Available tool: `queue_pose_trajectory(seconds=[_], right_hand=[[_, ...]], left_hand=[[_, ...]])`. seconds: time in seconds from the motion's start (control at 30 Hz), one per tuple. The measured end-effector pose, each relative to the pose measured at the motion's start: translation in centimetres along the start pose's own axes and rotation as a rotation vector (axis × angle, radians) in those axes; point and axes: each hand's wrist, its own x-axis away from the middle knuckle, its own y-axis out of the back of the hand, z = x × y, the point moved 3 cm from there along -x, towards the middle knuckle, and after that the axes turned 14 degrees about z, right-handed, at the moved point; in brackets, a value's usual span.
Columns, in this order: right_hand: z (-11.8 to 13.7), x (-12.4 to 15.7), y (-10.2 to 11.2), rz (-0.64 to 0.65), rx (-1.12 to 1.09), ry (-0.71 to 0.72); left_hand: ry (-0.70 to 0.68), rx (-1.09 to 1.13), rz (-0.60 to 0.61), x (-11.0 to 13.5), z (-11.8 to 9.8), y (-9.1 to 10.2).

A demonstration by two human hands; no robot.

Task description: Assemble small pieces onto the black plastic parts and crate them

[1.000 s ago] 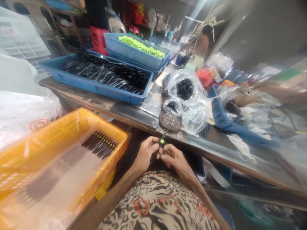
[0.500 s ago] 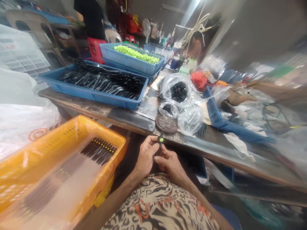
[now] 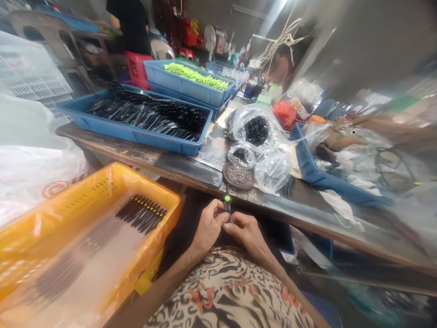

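Both my hands meet below the table's front edge, over my lap. My left hand (image 3: pixel 208 225) and my right hand (image 3: pixel 246 231) are closed together on a small black tool (image 3: pixel 227 203) with a green-yellow dot at its top end, held upright between the fingertips. Just beyond it on the table sits a round brown dish (image 3: pixel 238 175) of small metal parts. At my left an orange crate (image 3: pixel 102 200) lined with plastic holds a row of several black tools (image 3: pixel 141 212) with yellow dots.
A blue tray (image 3: pixel 136 132) of black-handled pieces lies on the wooden table (image 3: pixel 177 166), with a second blue tray of green parts (image 3: pixel 196 76) behind. Clear bags of black parts (image 3: pixel 256 130) and another blue tray (image 3: pixel 309 171) stand right. A person (image 3: pixel 282 61) sits at the far end.
The small tool has turned more upright between my fingers and my hands have drawn slightly closer together. The view shifted a little.
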Motion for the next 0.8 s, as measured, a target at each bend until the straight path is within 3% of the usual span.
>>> queue_pose_trajectory(seconds=[0.8], right_hand=[[2.2, 1.0, 0.3, 0.034, 0.031, -0.080]], left_hand=[[0.006, -0.110, 0.038, 0.5, -0.3, 0.7]])
